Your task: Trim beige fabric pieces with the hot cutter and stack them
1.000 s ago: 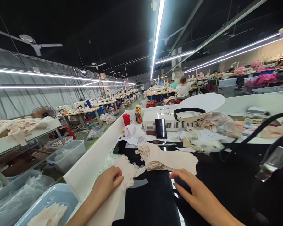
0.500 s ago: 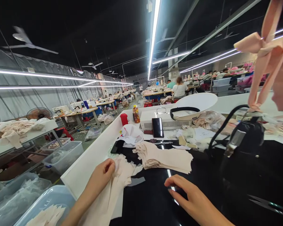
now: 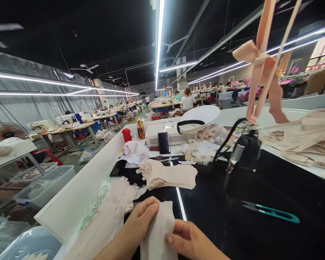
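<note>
My left hand [image 3: 142,222] pinches the upper left edge of a pale fabric piece [image 3: 162,227], held low over the black tabletop [image 3: 213,216]. On its right edge my right hand [image 3: 188,238] is closed, thumb in front and fingers partly hidden behind. Just beyond lies a stack of cream fabric pieces [image 3: 169,175]. Left of my left hand, a loose heap of similar beige pieces [image 3: 116,200] spreads towards me. The lower end of the held piece runs out of the frame.
Teal thread snips [image 3: 276,213] lie at the right. A black device with a metal tip [image 3: 245,151] hangs from peach fabric ties [image 3: 260,65]. Behind the stack stand a phone [image 3: 164,143], a white box [image 3: 154,134] and a bottle [image 3: 141,129]. A white side wall [image 3: 78,180] edges the left.
My left hand has come off the heap with a fabric piece and moved right. My right hand, empty before, now grips that piece too. The view has turned right.
</note>
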### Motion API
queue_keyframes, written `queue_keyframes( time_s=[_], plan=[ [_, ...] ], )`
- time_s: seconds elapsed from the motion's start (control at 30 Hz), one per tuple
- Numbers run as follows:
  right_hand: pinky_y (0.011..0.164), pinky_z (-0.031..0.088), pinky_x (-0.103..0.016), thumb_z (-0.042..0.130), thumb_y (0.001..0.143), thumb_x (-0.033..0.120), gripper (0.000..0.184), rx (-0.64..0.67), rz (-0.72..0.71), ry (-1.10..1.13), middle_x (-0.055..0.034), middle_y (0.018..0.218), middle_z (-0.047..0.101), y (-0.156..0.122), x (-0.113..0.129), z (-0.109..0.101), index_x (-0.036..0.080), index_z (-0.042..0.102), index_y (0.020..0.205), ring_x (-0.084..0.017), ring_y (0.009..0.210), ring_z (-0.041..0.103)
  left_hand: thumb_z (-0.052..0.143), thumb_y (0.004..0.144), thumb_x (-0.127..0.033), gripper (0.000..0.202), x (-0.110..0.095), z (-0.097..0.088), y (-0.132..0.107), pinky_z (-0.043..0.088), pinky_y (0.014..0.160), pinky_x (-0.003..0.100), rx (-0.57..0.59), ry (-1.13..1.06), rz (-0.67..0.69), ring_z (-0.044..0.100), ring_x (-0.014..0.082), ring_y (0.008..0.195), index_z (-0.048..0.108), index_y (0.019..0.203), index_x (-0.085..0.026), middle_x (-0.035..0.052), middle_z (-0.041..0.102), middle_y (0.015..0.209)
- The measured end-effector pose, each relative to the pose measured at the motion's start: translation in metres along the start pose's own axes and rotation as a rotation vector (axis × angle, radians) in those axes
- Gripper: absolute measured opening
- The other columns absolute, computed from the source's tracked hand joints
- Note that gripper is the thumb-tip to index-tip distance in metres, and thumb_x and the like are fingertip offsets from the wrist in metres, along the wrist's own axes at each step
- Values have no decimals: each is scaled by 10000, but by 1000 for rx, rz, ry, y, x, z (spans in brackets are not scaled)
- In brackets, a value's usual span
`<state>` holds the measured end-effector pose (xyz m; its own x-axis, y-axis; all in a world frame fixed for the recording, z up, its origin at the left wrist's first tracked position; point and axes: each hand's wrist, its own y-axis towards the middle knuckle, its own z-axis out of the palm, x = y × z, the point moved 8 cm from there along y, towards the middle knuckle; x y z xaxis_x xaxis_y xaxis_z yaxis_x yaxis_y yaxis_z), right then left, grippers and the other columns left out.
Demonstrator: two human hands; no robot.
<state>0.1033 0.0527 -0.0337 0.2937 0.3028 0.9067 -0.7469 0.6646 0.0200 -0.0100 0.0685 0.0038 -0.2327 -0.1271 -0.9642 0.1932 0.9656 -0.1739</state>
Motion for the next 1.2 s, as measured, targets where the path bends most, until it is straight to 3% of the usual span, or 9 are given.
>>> queue_keyframes(
  time_s=[0.1, 0.23, 0.33, 0.47, 0.57, 0.73, 0.9, 1.03, 1.2],
  plan=[
    [947, 549, -343, 924, 771, 617, 544, -55, -47, -6, -84, 954, 809, -5, -2, -8, 148, 807, 1021, -241, 944, 776, 585, 793, -940, 708, -1, 4, 6, 276, 548, 257, 16, 54, 27, 306, 129, 608, 463, 753, -244, -60, 412, 667],
    [881, 536, -313, 887, 790, 660, 592, -60, -44, -46, -75, 931, 793, -6, -6, -10, 155, 772, 1076, -223, 902, 760, 679, 702, -943, 732, -3, 6, 10, 327, 601, 265, 35, 116, 50, 411, 146, 660, 555, 763, -224, -34, 507, 708],
    [824, 517, -288, 923, 683, 709, 673, -81, 10, -14, -54, 895, 763, -7, -10, -10, 157, 759, 1032, -202, 845, 722, 656, 764, -892, 673, -1, 5, 13, 331, 612, 272, 9, 144, 59, 415, 157, 669, 571, 739, -225, -32, 489, 690],
    [683, 437, -236, 997, 567, 575, 597, -103, 156, -69, -3, 799, 688, -14, -14, -7, 143, 762, 905, -142, 730, 595, 628, 784, -869, 646, 6, 4, 19, 322, 604, 277, -24, 163, 60, 402, 169, 672, 547, 698, -234, -36, 426, 653],
    [605, 364, -238, 924, 618, 476, 407, -154, 214, -171, 36, 677, 591, -20, -10, -8, 159, 711, 760, -107, 622, 485, 620, 790, -858, 639, 10, 5, 22, 308, 595, 278, -31, 171, 58, 375, 167, 664, 528, 685, -234, -37, 411, 649],
    [618, 353, -261, 801, 654, 419, 286, -194, 262, -280, 25, 682, 558, -21, -10, -10, 183, 670, 747, -135, 649, 484, 586, 846, -818, 605, 13, 3, 22, 277, 583, 277, -44, 170, 49, 307, 153, 645, 504, 703, -236, -42, 395, 678],
    [586, 261, -294, 811, 643, 404, 413, -200, 257, -433, 56, 578, 367, -21, -13, -15, 227, 448, 558, -115, 602, 328, 616, 827, -839, 635, 14, 2, 17, 280, 607, 276, -42, 136, 35, 309, 155, 670, 504, 694, -229, -36, 404, 704],
    [560, 220, -301, 767, 675, 306, 423, -167, 265, -481, 60, 549, 312, -24, -10, -16, 224, 381, 523, -106, 590, 302, 593, 860, -838, 634, 19, 3, 18, 272, 601, 268, -42, 98, 31, 288, 150, 668, 473, 717, -233, -49, 353, 703],
    [534, 198, -275, 749, 747, 227, 481, -121, 207, -499, 75, 522, 275, -27, 1, -12, 209, 333, 506, -75, 545, 268, 615, 822, -864, 670, 25, 5, 27, 286, 597, 271, -22, 131, 84, 317, 145, 657, 496, 682, -219, -39, 401, 695]
  ],
)
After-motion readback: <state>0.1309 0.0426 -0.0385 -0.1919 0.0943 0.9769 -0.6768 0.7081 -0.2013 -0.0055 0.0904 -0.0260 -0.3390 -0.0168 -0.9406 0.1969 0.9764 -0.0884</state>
